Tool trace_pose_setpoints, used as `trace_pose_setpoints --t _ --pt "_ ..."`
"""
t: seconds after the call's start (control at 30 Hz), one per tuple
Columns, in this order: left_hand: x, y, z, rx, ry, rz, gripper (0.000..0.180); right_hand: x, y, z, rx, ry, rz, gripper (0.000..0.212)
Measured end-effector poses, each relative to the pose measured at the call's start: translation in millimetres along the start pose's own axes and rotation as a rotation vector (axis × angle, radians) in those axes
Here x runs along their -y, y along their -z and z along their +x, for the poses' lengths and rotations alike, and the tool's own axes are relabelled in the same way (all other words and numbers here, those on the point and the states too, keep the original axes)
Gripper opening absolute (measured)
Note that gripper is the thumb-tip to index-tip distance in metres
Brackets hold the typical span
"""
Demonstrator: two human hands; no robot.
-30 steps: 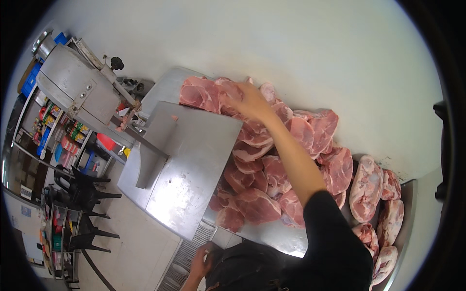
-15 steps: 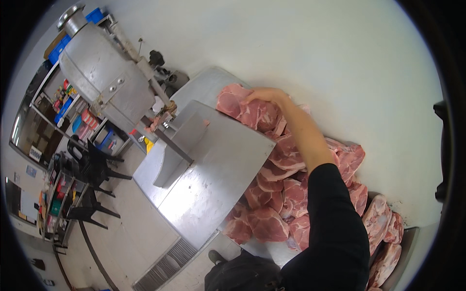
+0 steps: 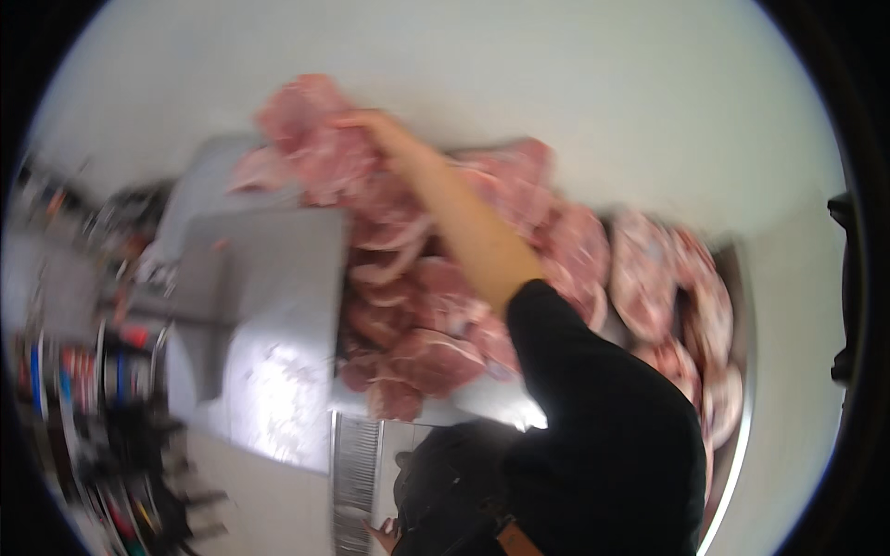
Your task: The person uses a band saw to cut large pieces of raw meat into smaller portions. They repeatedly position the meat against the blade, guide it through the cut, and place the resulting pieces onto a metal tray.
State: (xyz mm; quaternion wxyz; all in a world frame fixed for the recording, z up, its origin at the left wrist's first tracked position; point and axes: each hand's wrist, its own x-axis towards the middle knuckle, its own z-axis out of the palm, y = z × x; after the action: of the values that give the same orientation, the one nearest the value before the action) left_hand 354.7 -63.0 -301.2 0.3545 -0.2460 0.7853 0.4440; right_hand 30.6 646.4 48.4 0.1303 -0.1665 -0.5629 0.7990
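My right hand (image 3: 366,128) reaches to the far side of a pile of pink raw meat cuts (image 3: 436,357). Its fingers are closed on a thick piece of raw meat (image 3: 311,116), which is lifted above its neighbours. A paler piece of meat (image 3: 260,171) lies beside it, over a grey metal surface. At the bottom, next to my dark clothing, my left hand (image 3: 385,535) shows only in part, with fingers apart and nothing in them. Motion blurs much of the picture.
A flat steel saw table (image 3: 273,264) with an upright metal plate (image 3: 197,320) stands left of the pile. Larger whole meat pieces (image 3: 642,278) lie in a metal tray (image 3: 742,371) at the right. A floor grate (image 3: 355,473) and black chairs (image 3: 162,486) are lower left.
My view has swung right, so the saw table and shelves sit further left and turned. My right hand has raised the piece of meat off the pile. My left hand has come into view.
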Motion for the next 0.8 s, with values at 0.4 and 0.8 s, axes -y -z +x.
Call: trace_pose_setpoints --t 0.4,0.8 --pt "-109 18 131 0.453 -0.105 0.545 0.079 -37 150 -187 -1.286 0.380 -0.342 0.076" --pt "-155 -57 179 0.924 -0.251 0.946 0.072 -318 -79 -592 -1.085 -0.182 -0.414 0.052"
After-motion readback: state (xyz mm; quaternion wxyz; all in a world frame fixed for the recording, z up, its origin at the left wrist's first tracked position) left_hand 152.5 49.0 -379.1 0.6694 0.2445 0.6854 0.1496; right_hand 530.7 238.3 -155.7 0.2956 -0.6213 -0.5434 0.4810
